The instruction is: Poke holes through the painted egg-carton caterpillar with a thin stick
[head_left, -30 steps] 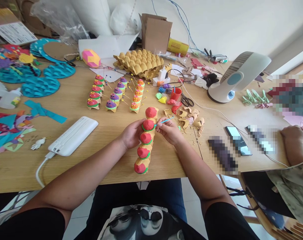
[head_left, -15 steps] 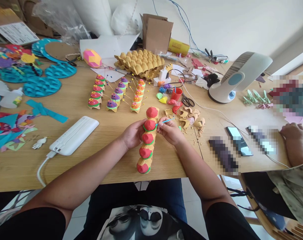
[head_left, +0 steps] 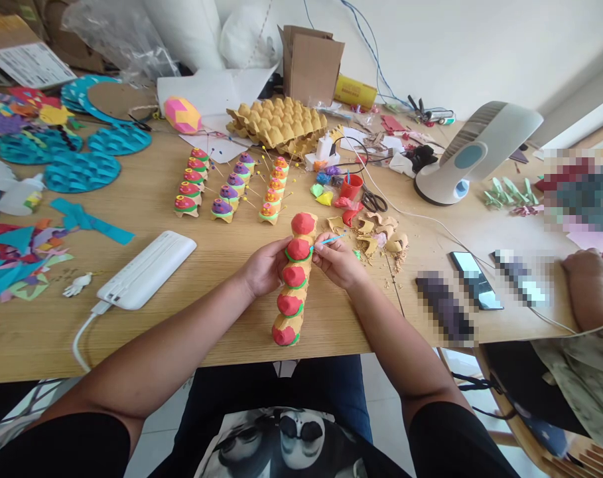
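Observation:
In front of me is a strip of egg carton, its several bumps capped with red clay and edged with green. My left hand grips it from the left near the second bump from the far end. In my right hand, thumb and fingers pinch a thin blue stick-like tool, whose tip meets the green edge of that same bump. Beyond the strip stand a red carton caterpillar, a purple one and an orange one, with pins stuck in them.
Carton scraps, scissors and a red cup lie right of the strip. A white power bank is on the left. Farther off are egg trays and a fan. Another person's hand rests at the right.
My hands and the strip hold nearly the same place. The blue tool's outer end has shifted slightly left. The other person's hand at the right has moved a little.

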Demonstrator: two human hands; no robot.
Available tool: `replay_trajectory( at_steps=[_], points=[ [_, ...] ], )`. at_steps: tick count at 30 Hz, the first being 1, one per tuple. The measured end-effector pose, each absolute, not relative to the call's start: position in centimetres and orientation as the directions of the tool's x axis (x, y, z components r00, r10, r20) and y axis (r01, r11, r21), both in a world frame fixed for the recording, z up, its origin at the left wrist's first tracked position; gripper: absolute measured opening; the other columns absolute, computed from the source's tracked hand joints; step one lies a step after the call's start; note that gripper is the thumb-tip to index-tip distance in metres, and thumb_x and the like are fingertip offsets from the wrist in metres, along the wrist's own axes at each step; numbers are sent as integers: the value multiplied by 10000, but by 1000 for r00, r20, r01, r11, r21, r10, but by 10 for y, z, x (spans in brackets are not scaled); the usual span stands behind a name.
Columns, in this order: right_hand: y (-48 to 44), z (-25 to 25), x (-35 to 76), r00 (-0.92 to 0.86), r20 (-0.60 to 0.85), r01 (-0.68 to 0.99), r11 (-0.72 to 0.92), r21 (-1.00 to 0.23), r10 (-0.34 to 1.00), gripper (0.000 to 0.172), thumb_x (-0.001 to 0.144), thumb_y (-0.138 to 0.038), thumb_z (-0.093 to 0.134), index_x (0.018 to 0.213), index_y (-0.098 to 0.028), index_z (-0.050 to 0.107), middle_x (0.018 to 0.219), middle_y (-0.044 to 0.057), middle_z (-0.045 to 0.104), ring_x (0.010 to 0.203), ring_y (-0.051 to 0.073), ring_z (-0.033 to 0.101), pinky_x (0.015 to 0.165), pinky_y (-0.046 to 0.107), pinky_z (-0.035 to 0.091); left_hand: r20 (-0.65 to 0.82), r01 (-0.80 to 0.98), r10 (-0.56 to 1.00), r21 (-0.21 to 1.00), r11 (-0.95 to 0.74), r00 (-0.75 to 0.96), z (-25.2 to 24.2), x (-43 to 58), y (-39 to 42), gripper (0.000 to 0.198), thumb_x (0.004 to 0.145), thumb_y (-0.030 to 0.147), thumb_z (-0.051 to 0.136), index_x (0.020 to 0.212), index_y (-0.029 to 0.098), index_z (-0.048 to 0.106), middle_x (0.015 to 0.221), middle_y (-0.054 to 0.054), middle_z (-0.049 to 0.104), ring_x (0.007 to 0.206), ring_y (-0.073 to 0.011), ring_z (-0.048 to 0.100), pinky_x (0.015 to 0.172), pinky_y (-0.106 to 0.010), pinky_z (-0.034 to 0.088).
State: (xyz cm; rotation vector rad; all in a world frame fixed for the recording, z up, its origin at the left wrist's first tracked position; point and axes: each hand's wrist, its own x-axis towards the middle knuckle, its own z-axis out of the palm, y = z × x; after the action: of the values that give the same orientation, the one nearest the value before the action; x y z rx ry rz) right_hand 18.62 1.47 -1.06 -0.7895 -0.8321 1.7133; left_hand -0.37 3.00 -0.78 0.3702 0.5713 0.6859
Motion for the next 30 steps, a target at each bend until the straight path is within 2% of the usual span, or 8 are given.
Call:
replay_trajectory(
  at_steps=[7,20,30],
  points=[
    [15,-12,187,-263,-124,-523,-249,-815,957,356,692,-321,933,822,-212,620,694,-71,617,619,61,572,623,177,517,-371,-476,688,518,711,624,-6,-3,29,131,905,322,647,944,261,757,817,-29,778,694,-204,715,636,-287,522],
    [15,-11,187,-288,-130,-533,-272,-802,949,344,716,-291,919,832,-219,604,684,-84,612,604,56,581,613,171,518,-383,-457,681,528,716,624,-9,-5,29,167,912,363,634,968,260,753,850,-32,783,699,-191,715,653,-282,538],
    [14,-9,186,-264,-146,-543,-272,-795,953,387,650,-295,953,814,-216,612,675,-81,639,582,59,595,591,172,526,-379,-464,678,516,720,630,-8,-4,29,193,923,358,612,1030,280,753,843,-32,780,698,-196,720,637,-278,548]
  ],
)
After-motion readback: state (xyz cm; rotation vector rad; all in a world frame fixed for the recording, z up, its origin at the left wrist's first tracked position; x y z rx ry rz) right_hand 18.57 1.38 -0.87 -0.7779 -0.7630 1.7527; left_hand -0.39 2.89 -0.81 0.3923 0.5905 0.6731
